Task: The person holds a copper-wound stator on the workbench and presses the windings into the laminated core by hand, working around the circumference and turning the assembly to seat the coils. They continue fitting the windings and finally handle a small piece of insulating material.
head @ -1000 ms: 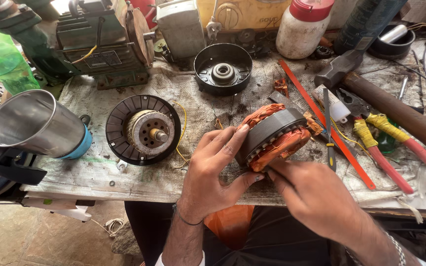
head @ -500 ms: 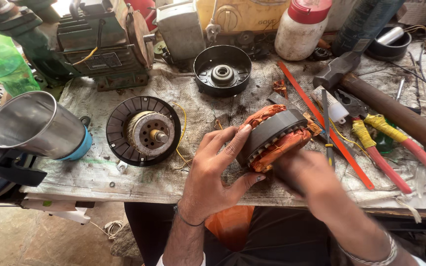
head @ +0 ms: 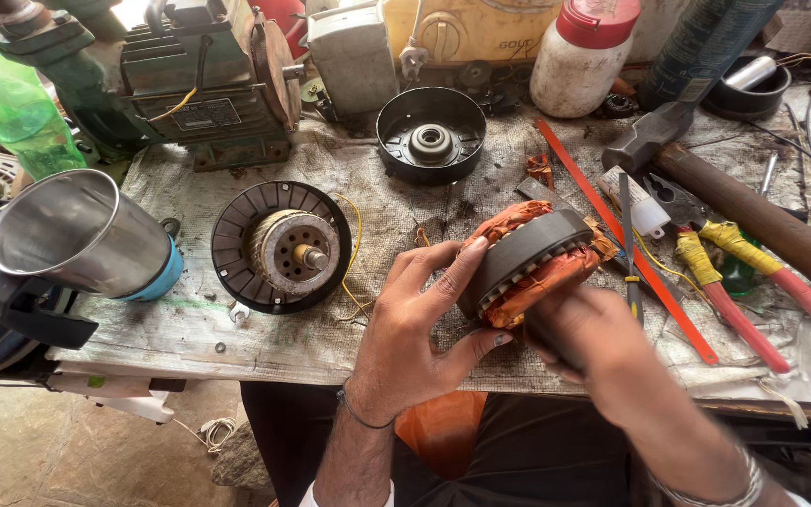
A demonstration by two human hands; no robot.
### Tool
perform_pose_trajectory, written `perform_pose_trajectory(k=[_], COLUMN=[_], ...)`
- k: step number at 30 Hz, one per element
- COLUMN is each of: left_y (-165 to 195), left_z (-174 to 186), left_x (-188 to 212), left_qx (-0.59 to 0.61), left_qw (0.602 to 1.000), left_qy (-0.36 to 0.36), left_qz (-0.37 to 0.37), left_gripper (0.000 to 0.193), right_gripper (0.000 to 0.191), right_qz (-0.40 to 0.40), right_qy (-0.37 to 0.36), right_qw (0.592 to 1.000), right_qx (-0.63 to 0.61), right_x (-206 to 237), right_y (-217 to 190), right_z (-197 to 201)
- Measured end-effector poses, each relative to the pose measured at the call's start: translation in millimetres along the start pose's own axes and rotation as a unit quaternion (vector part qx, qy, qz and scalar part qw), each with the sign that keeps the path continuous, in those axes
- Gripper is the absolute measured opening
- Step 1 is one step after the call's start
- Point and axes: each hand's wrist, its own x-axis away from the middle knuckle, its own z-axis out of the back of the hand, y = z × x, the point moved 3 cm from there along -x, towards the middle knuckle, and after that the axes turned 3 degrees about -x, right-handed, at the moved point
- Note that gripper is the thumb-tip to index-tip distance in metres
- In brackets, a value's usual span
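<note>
The cluttered surface (head: 330, 338), covered with a stained cloth, carries a green motor (head: 204, 89) at the far left and a steel cup (head: 82, 235) lying on its side. A black round cover with a rotor (head: 283, 246) lies left of my hands. Above the near edge I hold a motor coil (head: 532, 265), dark ring with orange windings: my left hand (head: 420, 329) grips its left side, my right hand (head: 593, 347), blurred, cups it from below. Red-handled pliers (head: 715, 282) lie just right.

Head view, steeply downward (close) over workbench (head: 237, 338).
</note>
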Motion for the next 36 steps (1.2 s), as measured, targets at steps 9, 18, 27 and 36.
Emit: perform_pose_trajectory(k=[9, 18, 27, 36], left_y=[0.8, 0.0, 1.3, 1.0], left_z=[-0.9, 0.9, -0.7, -1.3], left_x=[-1.3, -1.2, -0.2, -1.5], left_qx=[-0.015, -0.007, -0.017, -0.018], left_qw=[1.000, 1.000, 1.000, 1.000], left_qy=[0.003, 0.002, -0.006, -0.005], left_qz=[0.002, 0.000, -0.002, -0.009], left_gripper=[0.090, 0.088, 0.086, 0.086], right_gripper=[0.022, 0.033, 0.033, 0.034], right_qz=[0.283, 0.181, -0.015, 0.019], right_qy=[-0.050, -0.030, -0.340, -0.196], right_qw=[0.853, 0.979, 0.773, 0.885], right_qx=[0.436, 0.086, -0.535, -0.423], right_x=[8.3, -12.6, 0.4, -5.2], right_y=[-13.4, 35.9, -4.5, 14.3], right_z=[-1.9, 23.6, -3.1, 3.0])
